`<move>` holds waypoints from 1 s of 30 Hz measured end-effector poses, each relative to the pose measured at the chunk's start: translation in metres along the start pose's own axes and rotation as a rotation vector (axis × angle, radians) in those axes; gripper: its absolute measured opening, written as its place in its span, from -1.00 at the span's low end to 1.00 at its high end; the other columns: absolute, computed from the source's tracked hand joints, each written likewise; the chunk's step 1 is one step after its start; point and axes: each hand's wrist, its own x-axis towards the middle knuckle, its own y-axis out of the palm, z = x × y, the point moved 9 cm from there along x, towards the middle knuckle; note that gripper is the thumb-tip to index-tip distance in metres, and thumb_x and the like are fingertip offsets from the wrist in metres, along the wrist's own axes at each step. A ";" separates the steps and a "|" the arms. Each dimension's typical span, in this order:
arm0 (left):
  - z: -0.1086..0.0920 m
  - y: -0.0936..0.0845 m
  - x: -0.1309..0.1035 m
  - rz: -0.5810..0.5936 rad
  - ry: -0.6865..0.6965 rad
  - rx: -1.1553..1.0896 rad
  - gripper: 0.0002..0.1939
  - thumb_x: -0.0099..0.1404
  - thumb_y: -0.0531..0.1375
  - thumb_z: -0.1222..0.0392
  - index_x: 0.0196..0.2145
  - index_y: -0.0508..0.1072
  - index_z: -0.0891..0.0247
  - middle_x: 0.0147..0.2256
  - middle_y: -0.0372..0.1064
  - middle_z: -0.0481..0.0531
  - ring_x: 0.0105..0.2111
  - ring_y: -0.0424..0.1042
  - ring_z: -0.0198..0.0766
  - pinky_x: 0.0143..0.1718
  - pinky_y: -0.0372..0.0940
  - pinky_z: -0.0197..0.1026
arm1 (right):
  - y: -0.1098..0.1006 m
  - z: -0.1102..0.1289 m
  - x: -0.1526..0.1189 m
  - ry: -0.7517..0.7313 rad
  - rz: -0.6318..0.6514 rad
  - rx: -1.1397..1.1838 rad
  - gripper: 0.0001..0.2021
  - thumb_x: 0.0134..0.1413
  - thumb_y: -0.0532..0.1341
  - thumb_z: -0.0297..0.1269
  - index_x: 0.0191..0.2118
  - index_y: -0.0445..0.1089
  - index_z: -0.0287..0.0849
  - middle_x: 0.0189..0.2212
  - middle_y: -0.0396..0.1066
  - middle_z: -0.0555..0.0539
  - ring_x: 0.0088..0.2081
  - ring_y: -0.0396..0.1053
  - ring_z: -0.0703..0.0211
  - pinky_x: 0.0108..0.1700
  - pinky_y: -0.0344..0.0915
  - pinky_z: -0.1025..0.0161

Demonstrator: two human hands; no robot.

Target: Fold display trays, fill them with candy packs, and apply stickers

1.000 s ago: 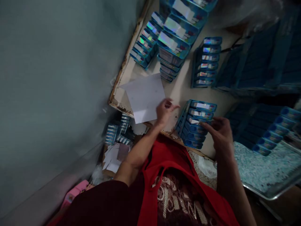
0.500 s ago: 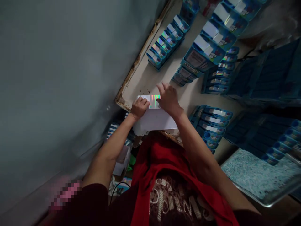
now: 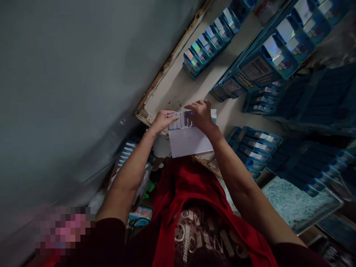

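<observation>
Worn-edged white table [image 3: 174, 89] beneath rows of blue boxes [image 3: 204, 50] and white paper [image 3: 190, 142].

The worktop [image 3: 171, 94] lies before me, the wall [image 3: 69, 92] along its left side. Near its front edge, a sheet [image 3: 191, 142] lies between me and a strip [image 3: 181, 120], its near left corner over the edge. My left hand [image 3: 163, 121] is at the strip's left end, my right hand [image 3: 200, 115] over its right part. Beyond them, a row of boxes [image 3: 205, 46] runs away from me; to its right stand taller stacks [image 3: 261, 70]. Right of my right forearm sits a closer group of boxes [image 3: 254, 150], and farther right and nearer me, a tray [image 3: 319, 219] holding flakes [image 3: 286, 202].
</observation>
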 end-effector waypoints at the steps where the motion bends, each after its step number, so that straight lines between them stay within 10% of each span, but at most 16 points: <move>1: 0.003 0.003 0.001 -0.017 -0.002 -0.061 -0.68 0.10 0.45 0.03 -0.25 0.69 0.31 -0.38 0.56 0.00 -0.36 0.50 -0.23 -0.27 0.37 -0.25 | 0.002 0.006 -0.003 -0.036 -0.034 -0.020 -0.77 0.42 0.25 -0.37 0.05 0.62 -0.12 0.04 0.66 -0.15 0.23 0.42 -0.11 0.42 -0.03 -0.16; 7: 0.021 0.003 -0.007 -0.209 -0.081 -0.214 -0.72 0.01 0.42 0.12 -0.31 0.66 0.32 -0.45 0.51 -0.05 -0.46 0.38 -0.31 -0.37 0.29 -0.29 | 0.045 0.033 -0.051 -0.111 -0.064 -0.080 -0.50 0.51 -0.03 -0.51 0.43 0.31 -0.25 0.42 0.35 -0.30 0.48 0.17 -0.16 0.54 -0.22 -0.27; 10: 0.029 -0.009 -0.012 -0.289 -0.112 -0.115 -0.75 0.06 0.39 0.15 -0.28 0.67 0.31 -0.44 0.52 -0.04 -0.45 0.42 -0.27 -0.39 0.28 -0.29 | 0.058 0.037 -0.086 -0.053 -0.033 -0.025 -0.51 0.45 0.00 -0.52 0.34 0.42 -0.16 0.21 0.55 -0.22 0.40 0.27 -0.12 0.56 -0.24 -0.23; 15: 0.022 -0.019 -0.019 -0.315 -0.023 0.132 -0.72 0.13 0.37 0.19 -0.18 0.73 0.30 -0.28 0.65 0.09 -0.30 0.54 -0.17 -0.25 0.37 -0.25 | 0.025 0.026 -0.109 0.167 -0.171 0.067 -0.76 0.42 0.20 -0.22 0.04 0.56 -0.13 -0.13 0.60 -0.18 0.02 0.46 -0.11 0.25 0.17 -0.03; 23: -0.004 -0.007 -0.037 -0.329 0.038 0.327 -0.69 0.28 0.33 0.14 -0.09 0.75 0.29 -0.20 0.70 0.12 -0.21 0.60 -0.09 -0.12 0.41 -0.18 | 0.016 0.035 -0.042 0.059 -0.005 -0.128 -0.58 0.59 0.07 -0.19 0.40 0.36 -0.10 -0.08 0.65 -0.21 -0.03 0.48 -0.06 0.14 0.08 0.00; 30: -0.010 -0.010 -0.033 -0.388 0.013 0.352 -0.67 0.27 0.30 0.17 -0.08 0.75 0.31 -0.28 0.68 0.11 -0.28 0.58 -0.11 -0.22 0.37 -0.21 | 0.010 0.043 -0.100 0.199 0.099 -0.040 -0.72 0.47 0.25 -0.06 -0.03 0.54 -0.17 -0.30 0.64 -0.17 -0.19 0.54 -0.07 0.10 0.15 0.02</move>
